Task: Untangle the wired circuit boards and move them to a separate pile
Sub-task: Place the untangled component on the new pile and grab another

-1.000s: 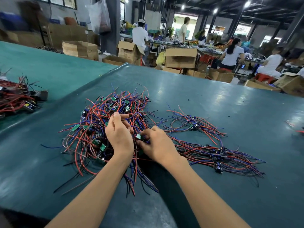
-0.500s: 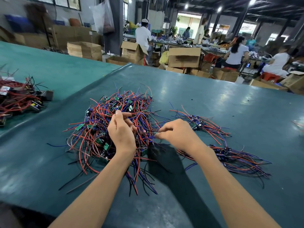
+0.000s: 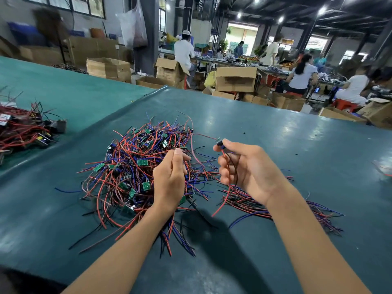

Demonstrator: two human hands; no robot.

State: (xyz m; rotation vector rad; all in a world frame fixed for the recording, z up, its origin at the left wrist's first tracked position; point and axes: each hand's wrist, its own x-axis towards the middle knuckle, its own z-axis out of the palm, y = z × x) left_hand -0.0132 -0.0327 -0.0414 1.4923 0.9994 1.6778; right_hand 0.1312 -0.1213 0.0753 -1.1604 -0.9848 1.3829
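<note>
A tangled heap of small green circuit boards with red, blue and black wires [image 3: 135, 166] lies on the dark teal table [image 3: 297, 145]. My left hand [image 3: 169, 177] rests over the heap's right side, fingers pinched on a wire that leads up and to the right. My right hand [image 3: 246, 168] is raised to the right of the heap, pinching one wired circuit board [image 3: 219, 143] at thumb and fingertips; its red and black wires hang through the palm. A separate flatter pile of sorted wired boards [image 3: 275, 204] lies under and behind my right wrist, partly hidden.
Another bundle of red-wired parts [image 3: 23, 130] sits on a lighter green table at the left. Cardboard boxes [image 3: 235, 79] stand beyond the far table edge, with several seated people working behind them. A stray wire [image 3: 381, 166] lies at the right edge.
My right hand has lifted away from the heap to the right, drawing one wired board out of the tangle. My left hand has stayed on the heap. The camera has tilted slightly.
</note>
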